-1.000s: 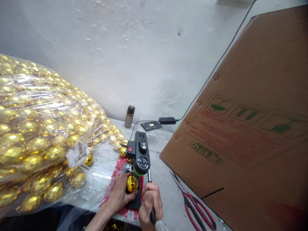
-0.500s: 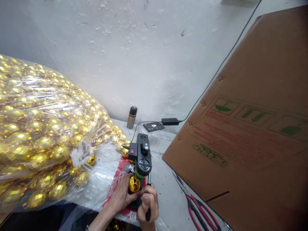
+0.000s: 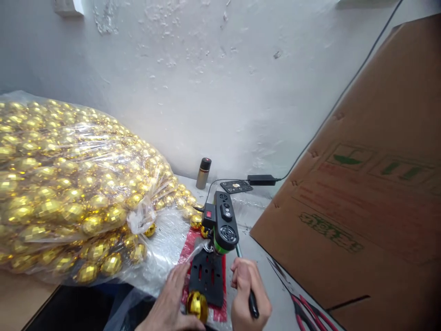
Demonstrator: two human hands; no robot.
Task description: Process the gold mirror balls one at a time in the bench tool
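Observation:
A small black bench drill press (image 3: pixel 225 220) with a green ring stands over its slotted black base plate (image 3: pixel 206 276). My left hand (image 3: pixel 168 299) is at the plate's near left corner, with a shiny gold faceted ball (image 3: pixel 197 307) in the crook between thumb and fingers. The fingers point up along the plate's left side, and the grip looks loose. On the right, my right hand (image 3: pixel 250 292) is wrapped round the press's lever handle (image 3: pixel 254 305), whose black end sticks out below the fist. The ball is clear of the drill head.
A big clear bag of gold balls (image 3: pixel 79 184) fills the left side. Behind the press are a spray can (image 3: pixel 204 173), a dark phone-like slab (image 3: pixel 236 186) and a power adapter (image 3: pixel 262 179). Red-handled scissors (image 3: pixel 303 303) lie beside a large cardboard box (image 3: pixel 361 197).
My left hand has brought the gold ball from under the drill head toward the plate's near edge. My right hand stays on the lever. The whole view has shifted.

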